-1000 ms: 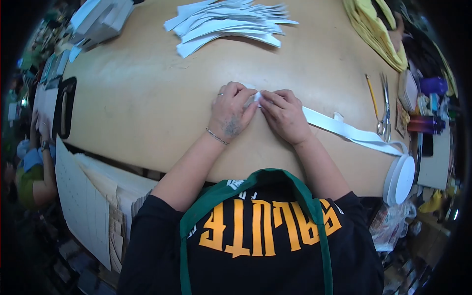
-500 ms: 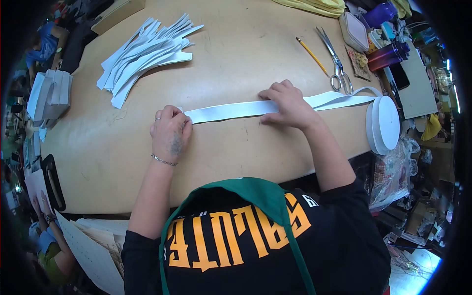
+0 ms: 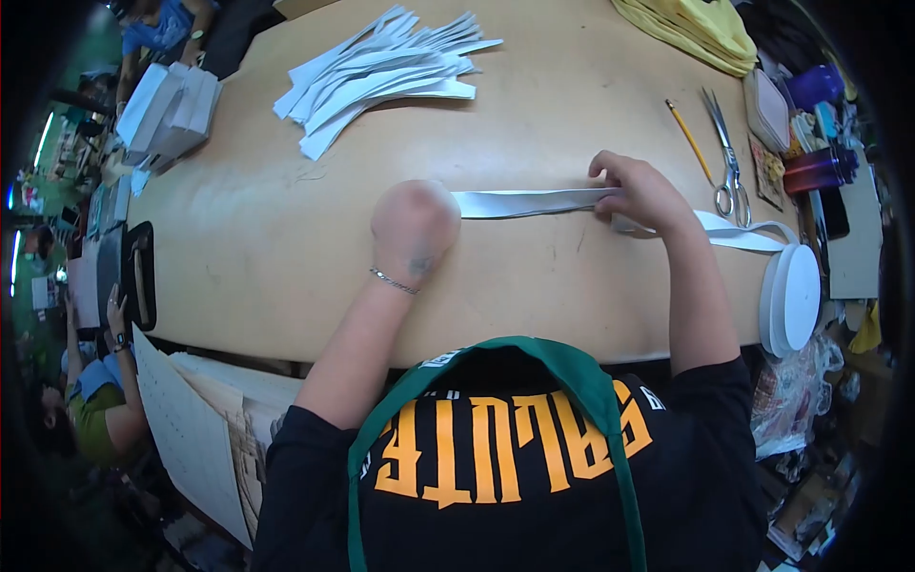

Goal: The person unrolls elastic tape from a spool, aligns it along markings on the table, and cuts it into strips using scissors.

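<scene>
A long white elastic band (image 3: 524,203) stretches across the table between my hands. My left hand (image 3: 416,224), smeared by motion, is closed at the band's left end, which disappears into it. Near the right, my right hand (image 3: 643,195) grips the band between thumb and curled fingers, and the band looks partly turned on edge there. Beyond that hand the band runs loosely on to a white spool (image 3: 799,300) at the table's right edge. A pile of cut white strips (image 3: 381,81) lies farther back, left of centre.
Scissors (image 3: 729,162) and a yellow pencil (image 3: 691,143) lie beyond my right hand. Yellow cloth (image 3: 691,33), a case (image 3: 767,110) and a purple-red bottle (image 3: 820,170) sit at the right edge. White stacked pieces (image 3: 170,110) stand at left, with other people beyond.
The view has swung left, so the tabletop things appear farther right. The band between my hands now looks narrower and turned. My right hand's fingers have curled in around it.
</scene>
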Motion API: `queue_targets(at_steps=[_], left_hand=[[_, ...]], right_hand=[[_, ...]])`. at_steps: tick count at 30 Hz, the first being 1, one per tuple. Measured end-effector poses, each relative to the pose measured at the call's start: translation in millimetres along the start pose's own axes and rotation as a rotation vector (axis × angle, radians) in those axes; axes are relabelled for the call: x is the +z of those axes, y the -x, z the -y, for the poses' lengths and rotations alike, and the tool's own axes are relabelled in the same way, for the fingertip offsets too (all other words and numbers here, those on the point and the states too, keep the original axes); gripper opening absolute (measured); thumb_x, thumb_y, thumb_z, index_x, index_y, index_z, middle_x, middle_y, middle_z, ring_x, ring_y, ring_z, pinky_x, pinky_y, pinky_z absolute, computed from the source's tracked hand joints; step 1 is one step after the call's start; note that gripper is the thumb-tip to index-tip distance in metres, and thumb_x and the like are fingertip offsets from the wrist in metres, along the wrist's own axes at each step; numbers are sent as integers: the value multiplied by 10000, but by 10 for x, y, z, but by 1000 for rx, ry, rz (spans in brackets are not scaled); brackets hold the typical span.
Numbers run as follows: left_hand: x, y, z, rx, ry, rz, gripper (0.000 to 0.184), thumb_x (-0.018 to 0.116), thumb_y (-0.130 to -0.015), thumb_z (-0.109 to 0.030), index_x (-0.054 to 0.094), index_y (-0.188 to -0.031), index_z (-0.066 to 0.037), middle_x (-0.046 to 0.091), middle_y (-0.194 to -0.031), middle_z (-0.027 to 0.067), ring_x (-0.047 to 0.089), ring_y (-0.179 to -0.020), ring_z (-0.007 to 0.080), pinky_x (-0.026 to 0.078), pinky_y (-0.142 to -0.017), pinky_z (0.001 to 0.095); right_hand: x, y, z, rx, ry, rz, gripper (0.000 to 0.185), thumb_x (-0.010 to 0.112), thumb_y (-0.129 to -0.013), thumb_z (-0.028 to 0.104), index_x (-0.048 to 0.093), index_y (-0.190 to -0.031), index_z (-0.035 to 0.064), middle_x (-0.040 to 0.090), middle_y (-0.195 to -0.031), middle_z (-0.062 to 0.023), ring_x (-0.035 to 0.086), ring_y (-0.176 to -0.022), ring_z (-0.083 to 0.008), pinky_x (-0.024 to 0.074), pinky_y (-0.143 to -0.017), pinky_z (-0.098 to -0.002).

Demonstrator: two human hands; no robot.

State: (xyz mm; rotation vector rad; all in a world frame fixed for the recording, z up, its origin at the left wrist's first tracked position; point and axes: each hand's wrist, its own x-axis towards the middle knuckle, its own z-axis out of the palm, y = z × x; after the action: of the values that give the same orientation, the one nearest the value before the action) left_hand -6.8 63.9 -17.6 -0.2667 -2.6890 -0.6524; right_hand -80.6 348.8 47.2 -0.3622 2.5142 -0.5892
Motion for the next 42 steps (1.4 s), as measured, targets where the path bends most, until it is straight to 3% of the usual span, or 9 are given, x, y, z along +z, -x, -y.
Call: queue_targets(at_steps=[6,12,15,18,19,22,25,36,42], left_hand=[[59,73,-35,-40,28,-84,47,683,-700,-115,642,-710,-95,544,-778,28,522,-785,231,451,-623,352],[65,88,-44,-64,31,-79,43,681,-704,-126,648,-718,-103,544,-800,29,520,-812,237,446,-633,359],[60,93,-63,-93,19,-63,42,679,-707,-130,648,-720,-105,544,-811,27,519,-817,238,443,-638,355],[82,106,-59,-76,13,-89,40,678,-708,-131,649,-724,-109,542,-821,25,520,-816,236,442,-639,354],[86,98,-54,-73,10,-98,40,678,-708,-132,650,-726,-110,542,-821,25,519,-816,235,442,-639,354],[98,130,-58,-84,11,-106,38,678,-708,-131,650,-727,-113,542,-824,25,518,-819,232,443,-640,353],[99,112,-68,-86,28,-113,37,679,-706,-126,651,-728,-112,544,-827,27,517,-820,230,442,-647,351],[61,197,175,-173,462,-105,163,659,-699,-53,678,-858,-85,541,-890,87,523,-852,222,454,-729,323],[-48,279,192,-137,297,-110,136,659,-695,-45,668,-832,-50,541,-914,98,509,-889,242,438,-762,317]], right_hand=[[34,-83,-82,-66,33,-22,432,721,-639,11,521,-1018,60,514,-656,-30,508,-623,-169,408,-606,-309],[-119,-66,-33,-4,-158,169,343,656,-729,2,512,-1038,39,471,-604,12,468,-605,-94,376,-589,-251],[-125,-104,-191,5,-445,197,304,646,-726,-1,533,-1005,40,499,-625,-10,475,-604,-115,404,-608,-264],[60,-205,-224,-44,-25,-18,267,640,-698,1,560,-948,48,555,-741,-62,528,-676,-170,443,-672,-299],[81,-151,-34,-39,201,-106,247,631,-674,11,579,-910,61,577,-935,-95,552,-847,-239,452,-764,-349],[449,-174,340,-572,162,-449,240,628,-663,69,590,-898,93,555,-1084,-79,501,-1005,-287,443,-823,-389],[1009,-326,684,-753,81,-536,217,653,-689,120,593,-893,83,568,-1065,-75,509,-956,-285,446,-792,-377],[1151,-480,689,-759,-40,-573,170,671,-675,56,654,-844,61,591,-973,-67,516,-861,-258,462,-745,-342],[1142,-472,707,-745,-19,-556,194,688,-679,43,666,-868,82,589,-970,-54,507,-861,-245,462,-743,-329]])
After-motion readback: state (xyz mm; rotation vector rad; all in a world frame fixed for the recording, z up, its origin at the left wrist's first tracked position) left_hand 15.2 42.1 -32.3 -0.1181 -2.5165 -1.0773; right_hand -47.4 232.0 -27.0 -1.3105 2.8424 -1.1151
